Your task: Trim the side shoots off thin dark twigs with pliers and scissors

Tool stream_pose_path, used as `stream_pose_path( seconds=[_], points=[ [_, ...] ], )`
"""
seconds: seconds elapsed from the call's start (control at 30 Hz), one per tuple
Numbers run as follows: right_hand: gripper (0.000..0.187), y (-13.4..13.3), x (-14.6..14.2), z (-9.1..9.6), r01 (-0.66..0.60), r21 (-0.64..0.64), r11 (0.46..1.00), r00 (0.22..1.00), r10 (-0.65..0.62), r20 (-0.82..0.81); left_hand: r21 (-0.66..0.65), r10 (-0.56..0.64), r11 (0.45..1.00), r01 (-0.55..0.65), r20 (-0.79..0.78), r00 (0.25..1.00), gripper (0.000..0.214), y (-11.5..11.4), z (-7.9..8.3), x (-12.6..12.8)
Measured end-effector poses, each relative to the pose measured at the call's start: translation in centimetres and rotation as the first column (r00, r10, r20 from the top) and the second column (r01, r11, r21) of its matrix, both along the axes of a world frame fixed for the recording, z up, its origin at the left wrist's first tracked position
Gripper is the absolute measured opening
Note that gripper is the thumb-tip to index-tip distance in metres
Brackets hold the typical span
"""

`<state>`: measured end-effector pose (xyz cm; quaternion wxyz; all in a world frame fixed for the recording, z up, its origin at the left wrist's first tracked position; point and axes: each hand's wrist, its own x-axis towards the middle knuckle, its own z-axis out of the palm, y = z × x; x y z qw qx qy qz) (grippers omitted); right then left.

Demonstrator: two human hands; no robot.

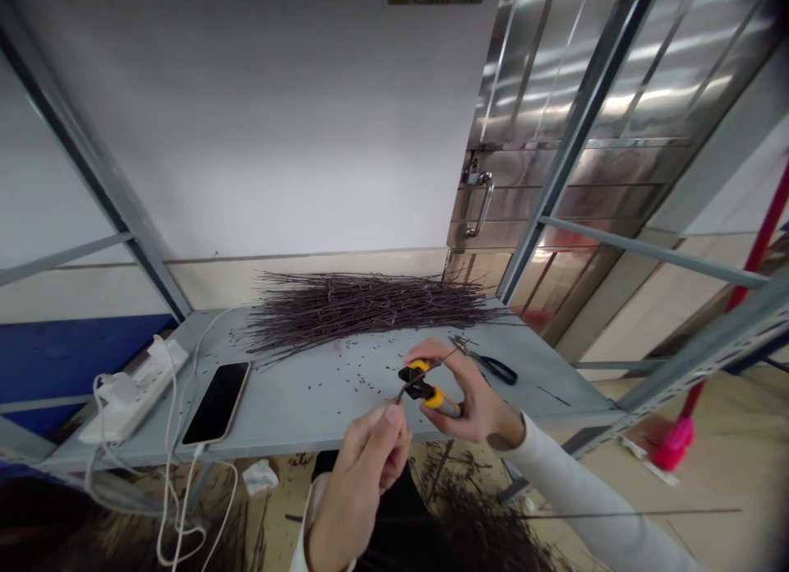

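L hand (370, 450): thumb & fingers pinch a thin dark stick (400, 396) nr front edge of table (277, 412). R hand (472, 393): fingers wrapped round yellow-and-black pliers (422, 387), head at stick; can't tell if jaws grip it. Stick bundle (370, 305) lies at rear of table. Black-handled tool (498, 370) R of pliers. Phone (217, 403) & power strip (132, 403) at L end.

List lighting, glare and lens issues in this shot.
Head view: bright glare streaks on the metal door; head view: shelf posts splay outward, likely wide-angle distortion; head view: lower-left corner dark and smeared, right edge darkened; head view: pliers readable, fine detail soft.
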<state>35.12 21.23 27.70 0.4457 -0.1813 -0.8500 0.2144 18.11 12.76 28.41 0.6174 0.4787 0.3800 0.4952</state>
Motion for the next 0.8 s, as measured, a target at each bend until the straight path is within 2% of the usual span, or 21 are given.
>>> stream_pose_path(
  seconds=[0.1, 0.17, 0.23, 0.3, 0.33, 0.4, 0.5, 0.67, 0.8],
  points=[
    [0.044, 0.0, 0.0, -0.3, -0.119, -0.107, 0.987, 0.993, 0.118, -0.009, 0.001, 0.006, 1.0, -0.006, 0.001, 1.0, 0.053, -0.1, 0.1, 0.0],
    [0.043, 0.0, 0.1, -0.6, -0.226, -0.202, 0.953, 0.974, 0.221, -0.046, -0.001, 0.011, 1.0, -0.011, -0.002, 1.0, 0.053, 0.0, 0.1, 0.0],
    [0.043, 0.1, 0.2, -0.8, -0.364, -0.294, 0.884, 0.931, 0.347, -0.11, 0.002, 0.019, 1.0, -0.019, -0.01, 1.0, 0.053, 0.0, 0.2, 0.0],
    [0.041, 0.1, 0.3, -0.6, -0.481, -0.379, 0.791, 0.877, 0.445, -0.183, 0.006, 0.03, 1.0, -0.03, -0.018, 0.999, 0.054, 0.1, 0.3, -0.1],
    [0.039, 0.1, 0.3, -0.4, -0.516, -0.412, 0.751, 0.856, 0.469, -0.215, 0.006, 0.033, 0.999, -0.033, -0.022, 0.999, 0.054, 0.1, 0.4, -0.1],
    [0.035, -0.1, 0.5, 0.1, -0.528, -0.455, 0.717, 0.848, 0.466, -0.252, 0.007, 0.031, 1.0, -0.031, -0.026, 0.999, 0.054, 0.2, 0.5, -0.2],
    [0.035, -0.2, 0.5, 0.4, -0.505, -0.45, 0.737, 0.863, 0.443, -0.242, 0.004, 0.016, 1.0, -0.016, -0.016, 1.0, 0.053, 0.1, 0.6, -0.2],
    [0.044, -0.2, 0.4, -1.0, -0.475, -0.369, 0.799, 0.88, 0.43, -0.203, 0.027, -0.036, 0.999, 0.036, -0.003, 0.999, 0.053, 0.0, 0.4, -0.2],
    [0.046, -0.2, 0.3, -1.5, -0.453, -0.349, 0.82, 0.891, 0.404, -0.206, 0.037, -0.04, 0.999, 0.04, -0.005, 0.999, 0.052, 0.0, 0.3, -0.2]
  ],
)
